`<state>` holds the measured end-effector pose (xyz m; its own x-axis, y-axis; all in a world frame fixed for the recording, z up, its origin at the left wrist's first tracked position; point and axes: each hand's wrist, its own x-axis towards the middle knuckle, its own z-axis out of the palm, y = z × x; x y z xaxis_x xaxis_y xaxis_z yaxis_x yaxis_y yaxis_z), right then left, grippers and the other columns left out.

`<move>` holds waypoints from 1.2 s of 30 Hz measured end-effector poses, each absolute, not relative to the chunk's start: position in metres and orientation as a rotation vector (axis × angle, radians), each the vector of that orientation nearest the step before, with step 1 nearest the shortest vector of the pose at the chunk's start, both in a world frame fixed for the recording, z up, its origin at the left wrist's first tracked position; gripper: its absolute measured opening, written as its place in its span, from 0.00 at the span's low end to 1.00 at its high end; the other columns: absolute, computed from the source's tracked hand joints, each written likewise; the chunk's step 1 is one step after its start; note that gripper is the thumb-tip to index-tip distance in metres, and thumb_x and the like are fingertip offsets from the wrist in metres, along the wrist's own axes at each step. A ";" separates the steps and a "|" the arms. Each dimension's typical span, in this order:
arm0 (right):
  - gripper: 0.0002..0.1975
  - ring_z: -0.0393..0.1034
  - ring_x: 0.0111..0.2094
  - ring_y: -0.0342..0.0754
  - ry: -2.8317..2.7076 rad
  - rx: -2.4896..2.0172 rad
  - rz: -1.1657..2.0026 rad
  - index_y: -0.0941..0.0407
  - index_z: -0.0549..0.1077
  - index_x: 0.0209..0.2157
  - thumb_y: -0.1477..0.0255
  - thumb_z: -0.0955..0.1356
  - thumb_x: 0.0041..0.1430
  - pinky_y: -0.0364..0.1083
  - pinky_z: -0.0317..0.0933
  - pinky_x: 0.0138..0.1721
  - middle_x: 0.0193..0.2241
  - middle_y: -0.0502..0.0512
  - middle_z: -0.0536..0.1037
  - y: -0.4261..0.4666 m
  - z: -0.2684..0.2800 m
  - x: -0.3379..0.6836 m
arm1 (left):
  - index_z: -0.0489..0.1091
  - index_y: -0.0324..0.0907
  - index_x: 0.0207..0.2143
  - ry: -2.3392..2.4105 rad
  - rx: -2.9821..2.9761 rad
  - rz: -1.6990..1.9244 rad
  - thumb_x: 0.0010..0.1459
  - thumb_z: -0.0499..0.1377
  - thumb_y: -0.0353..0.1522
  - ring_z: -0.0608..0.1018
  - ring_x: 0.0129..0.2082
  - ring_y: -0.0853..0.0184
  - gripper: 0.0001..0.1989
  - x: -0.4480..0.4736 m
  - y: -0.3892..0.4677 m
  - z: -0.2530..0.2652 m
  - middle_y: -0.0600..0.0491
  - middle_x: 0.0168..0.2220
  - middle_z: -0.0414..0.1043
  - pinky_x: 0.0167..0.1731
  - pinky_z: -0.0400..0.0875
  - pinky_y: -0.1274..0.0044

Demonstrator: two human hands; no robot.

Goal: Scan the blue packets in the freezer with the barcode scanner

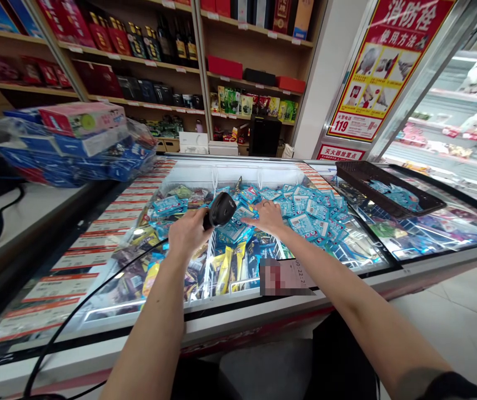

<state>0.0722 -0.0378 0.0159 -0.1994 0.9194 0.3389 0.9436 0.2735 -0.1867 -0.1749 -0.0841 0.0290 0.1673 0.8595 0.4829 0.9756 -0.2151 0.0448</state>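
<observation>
One left hand (188, 229) wraps its grip round the black scanner (223, 209); the blue packets' heap (319, 210) lies rightward, nearer the right hand (270, 215), whose hold I cannot tell.

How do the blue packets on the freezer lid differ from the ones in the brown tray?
Amount: the lid packets look far more numerous than the tray packets.
Spread: the lid packets lie loose and overlapping across the glass; the tray packets sit within the walls of the tray.
Hands: the right hand is at the lid packets; neither hand is at the tray packets.
Shared: both are mostly light blue.
</observation>
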 end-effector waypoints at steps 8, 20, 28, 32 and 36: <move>0.29 0.66 0.45 0.55 -1.989 -1.758 0.287 0.55 0.70 0.39 0.51 0.73 0.39 0.49 0.59 0.44 0.40 0.56 0.73 -0.019 0.010 0.081 | 0.66 0.47 0.47 -1.745 -2.223 -0.543 0.54 0.53 0.40 0.75 0.44 0.58 0.18 -0.173 -0.083 0.028 0.50 0.43 0.73 0.30 0.64 0.74; 0.18 0.68 0.22 0.44 -1.484 -1.390 0.815 0.52 0.59 0.44 0.69 0.67 0.51 0.42 0.59 0.21 0.20 0.40 0.66 -0.019 0.004 0.132 | 0.67 0.47 0.48 -1.611 -2.393 -0.556 0.51 0.54 0.38 0.75 0.43 0.58 0.20 -0.157 -0.091 0.030 0.50 0.44 0.74 0.31 0.64 0.75; 0.14 0.65 0.23 0.42 -1.606 -1.408 0.609 0.53 0.62 0.35 0.64 0.68 0.49 0.41 0.58 0.26 0.20 0.41 0.66 -0.024 -0.007 0.137 | 0.67 0.46 0.47 -1.562 -2.419 -0.619 0.52 0.53 0.38 0.76 0.41 0.59 0.19 -0.149 -0.092 0.027 0.50 0.44 0.74 0.32 0.65 0.75; 0.14 0.60 0.20 0.41 -1.649 -1.468 0.574 0.53 0.62 0.31 0.62 0.70 0.47 0.41 0.52 0.24 0.18 0.40 0.62 -0.032 0.001 0.131 | 0.67 0.46 0.47 -1.524 -2.440 -0.626 0.52 0.53 0.37 0.76 0.42 0.59 0.18 -0.143 -0.092 0.025 0.50 0.43 0.74 0.32 0.65 0.75; 0.16 0.56 0.19 0.40 -1.700 -1.471 0.569 0.53 0.61 0.27 0.60 0.71 0.46 0.41 0.48 0.23 0.17 0.40 0.60 -0.039 0.007 0.127 | 0.67 0.45 0.47 -1.514 -2.433 -0.645 0.53 0.53 0.38 0.76 0.42 0.59 0.19 -0.141 -0.091 0.023 0.49 0.43 0.74 0.32 0.65 0.74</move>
<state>0.1274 -0.0393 0.0071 -0.0045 0.9612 0.2759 0.6016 0.2230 -0.7671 -0.1406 -0.0910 0.0231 0.3787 0.8002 0.4650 0.8896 -0.4534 0.0556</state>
